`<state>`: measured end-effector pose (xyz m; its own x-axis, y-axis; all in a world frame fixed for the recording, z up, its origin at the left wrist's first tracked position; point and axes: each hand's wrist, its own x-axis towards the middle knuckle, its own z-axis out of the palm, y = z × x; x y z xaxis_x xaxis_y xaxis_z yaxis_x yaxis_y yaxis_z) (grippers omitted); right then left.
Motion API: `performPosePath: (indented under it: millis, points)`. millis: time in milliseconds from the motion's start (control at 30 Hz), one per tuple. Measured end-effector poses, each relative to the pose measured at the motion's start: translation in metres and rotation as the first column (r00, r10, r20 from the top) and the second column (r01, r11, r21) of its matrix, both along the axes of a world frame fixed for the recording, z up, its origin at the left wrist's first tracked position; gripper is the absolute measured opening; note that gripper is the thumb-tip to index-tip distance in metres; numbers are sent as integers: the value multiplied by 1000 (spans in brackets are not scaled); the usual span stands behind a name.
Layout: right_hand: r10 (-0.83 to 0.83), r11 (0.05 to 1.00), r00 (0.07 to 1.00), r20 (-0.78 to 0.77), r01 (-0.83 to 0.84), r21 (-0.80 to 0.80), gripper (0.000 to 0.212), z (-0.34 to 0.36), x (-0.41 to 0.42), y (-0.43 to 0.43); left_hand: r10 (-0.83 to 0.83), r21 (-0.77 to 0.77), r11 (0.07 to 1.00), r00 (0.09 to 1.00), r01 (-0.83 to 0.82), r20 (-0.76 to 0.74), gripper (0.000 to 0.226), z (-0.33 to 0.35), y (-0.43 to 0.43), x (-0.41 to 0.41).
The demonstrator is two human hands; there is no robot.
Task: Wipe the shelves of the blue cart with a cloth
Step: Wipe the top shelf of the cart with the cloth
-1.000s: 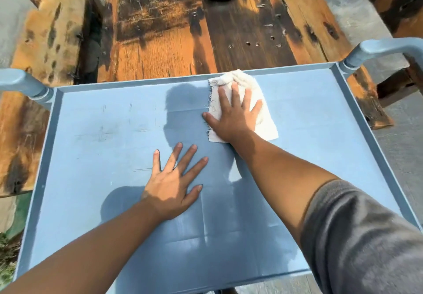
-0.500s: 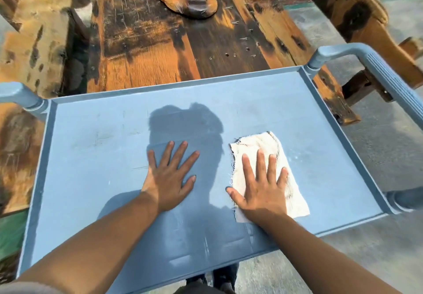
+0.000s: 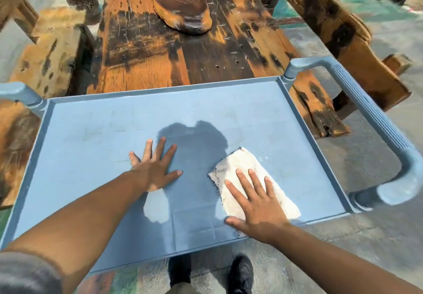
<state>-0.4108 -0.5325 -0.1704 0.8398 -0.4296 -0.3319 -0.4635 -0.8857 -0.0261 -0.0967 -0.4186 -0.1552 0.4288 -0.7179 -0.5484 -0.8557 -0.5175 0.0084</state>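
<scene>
The blue cart's top shelf (image 3: 91, 156) is a flat tray with a low raised rim, filling the middle of the head view. A white frayed cloth (image 3: 238, 165) lies on its near right part, close to the front rim. My right hand (image 3: 256, 202) presses flat on the cloth with fingers spread, covering its near half. My left hand (image 3: 153, 167) rests palm down on the bare shelf, left of the cloth, holding nothing. The lower shelves are hidden under the top one.
Grey-blue cart handles rise at the right (image 3: 370, 115) and the left (image 3: 20, 92). A worn wooden table (image 3: 160, 53) with a carved wooden piece (image 3: 180, 3) stands just beyond the cart. Wooden benches (image 3: 332, 19) flank it. My shoes (image 3: 240, 275) are on the concrete floor below.
My right hand has slid the cloth from the shelf's far edge back toward the near right rim. My left hand has stayed flat in the same spot.
</scene>
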Motion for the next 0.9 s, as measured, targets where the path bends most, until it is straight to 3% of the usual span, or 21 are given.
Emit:
performPosePath:
  millis: [67, 133, 200, 267, 400, 533, 700, 800, 900]
  points:
    - [64, 997, 998, -5, -64, 41, 85, 5, -10, -14, 165, -80, 983, 986, -164, -1, 71, 8, -14, -29]
    - [118, 988, 993, 25, -120, 99, 86, 13, -15, -25, 287, -244, 930, 958, -274, 20, 43, 16, -28, -62]
    - [72, 980, 990, 119, -93, 176, 89, 24, -12, -30, 264, -362, 904, 963, -227, 53, 26, 16, -37, -85]
    - [52, 976, 965, 256, -104, 192, 78, 31, -10, -32, 198, -425, 892, 978, -155, 59, 22, 12, -42, -97]
    - [281, 945, 932, 227, -310, 104, 80, 14, -13, -38, 100, -506, 861, 992, -51, 71, 25, 4, -46, -90]
    - [357, 913, 909, 216, -388, 128, 82, -3, -9, -56, -73, -423, 902, 996, 85, 46, 60, -10, -49, -67]
    - [478, 858, 847, 234, -507, 85, 84, -9, 13, -92, -136, -344, 929, 991, 134, 19, 60, -22, -77, -23]
    - [485, 854, 837, 255, -516, 69, 84, -12, 34, -115, -187, -288, 936, 979, 202, 79, 70, -23, -88, -8]
    - [392, 909, 889, 235, -413, 46, 84, -12, 70, -138, -223, -298, 920, 965, 254, 134, 74, -27, -89, -2]
